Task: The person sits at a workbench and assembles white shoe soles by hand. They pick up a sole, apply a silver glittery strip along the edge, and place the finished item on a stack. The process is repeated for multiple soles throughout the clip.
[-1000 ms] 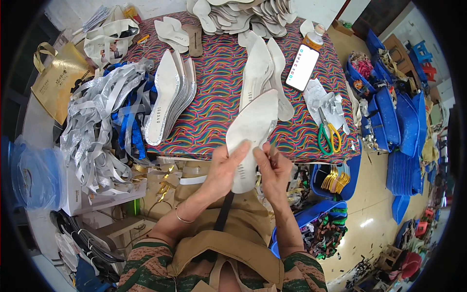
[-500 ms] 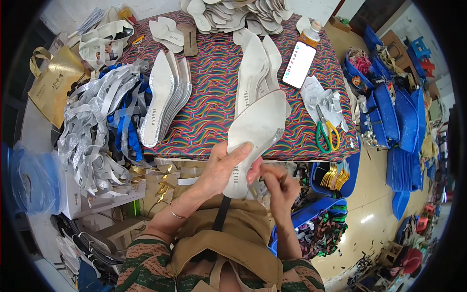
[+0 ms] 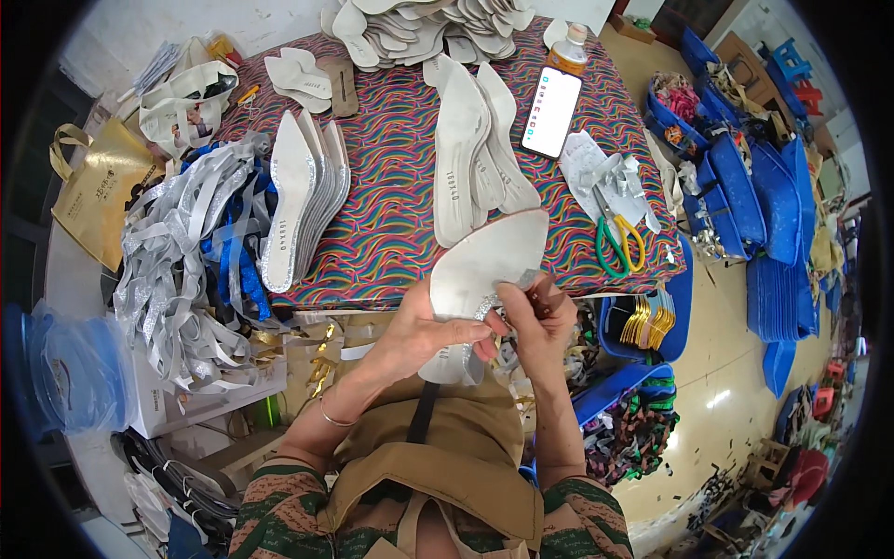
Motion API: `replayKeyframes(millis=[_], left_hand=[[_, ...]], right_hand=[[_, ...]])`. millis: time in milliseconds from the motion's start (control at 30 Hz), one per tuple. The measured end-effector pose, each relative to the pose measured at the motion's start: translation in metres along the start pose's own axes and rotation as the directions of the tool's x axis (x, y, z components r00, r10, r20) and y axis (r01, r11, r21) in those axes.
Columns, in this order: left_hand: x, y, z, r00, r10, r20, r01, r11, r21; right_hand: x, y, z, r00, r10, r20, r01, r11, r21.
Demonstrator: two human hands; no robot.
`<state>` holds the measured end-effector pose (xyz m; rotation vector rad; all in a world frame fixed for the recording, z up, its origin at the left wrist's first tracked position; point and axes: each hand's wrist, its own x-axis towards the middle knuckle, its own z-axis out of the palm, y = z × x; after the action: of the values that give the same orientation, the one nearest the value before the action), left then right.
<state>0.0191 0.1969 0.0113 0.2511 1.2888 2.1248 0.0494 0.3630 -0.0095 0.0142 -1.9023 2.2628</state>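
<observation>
In front of my lap I hold a white shoe insole [image 3: 486,253], its broad end tilted up and away. My left hand [image 3: 419,328] grips it by the narrower middle, thumb across the face and fingers around the edge. My right hand [image 3: 542,326] is closed at the insole's right edge, thumb and fingers pinching a silver glitter strip [image 3: 527,279] there. Part of the strip is hidden by my fingers. Beyond it on the table lie a few white insoles [image 3: 463,149], and to the left a fanned stack of insoles with glittery edges [image 3: 289,210].
A patterned cloth covers the table [image 3: 391,168]. On its right are a phone [image 3: 552,112], a bottle [image 3: 570,48] and scissors [image 3: 620,244] on crumpled paper. Silver ribbons [image 3: 172,270] hang at the left. Blue bins [image 3: 610,396] stand below the right edge; more insoles [image 3: 419,37] are heaped behind.
My right hand has moved up from beside the insole's narrow end to pinch its right edge. My left thumb has shifted lower on the insole. The whole view has turned slightly.
</observation>
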Motion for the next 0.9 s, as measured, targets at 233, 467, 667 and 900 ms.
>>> replayKeyframes(millis=[233,467,667,900], left_hand=[[0.004,0.000,-0.004,0.998,-0.060,-0.027,0.062,0.995,0.072],[0.010,0.025,-0.014,0.957,0.066,-0.282,-0.127,0.971,-0.201],[0.013,0.021,-0.010,0.960,0.143,-0.241,-0.250,0.827,-0.504],[0.014,0.016,-0.003,0.929,0.274,-0.248,-0.370,0.681,-0.632]], right_hand=[[0.005,-0.006,0.004,0.993,0.118,0.030,-0.116,0.992,-0.053],[-0.039,-0.002,-0.018,0.921,0.131,0.367,0.115,0.810,-0.576],[-0.063,-0.008,-0.016,0.926,-0.096,0.365,0.300,0.773,-0.559],[-0.061,-0.016,0.009,0.992,-0.079,0.094,0.115,0.870,-0.479]])
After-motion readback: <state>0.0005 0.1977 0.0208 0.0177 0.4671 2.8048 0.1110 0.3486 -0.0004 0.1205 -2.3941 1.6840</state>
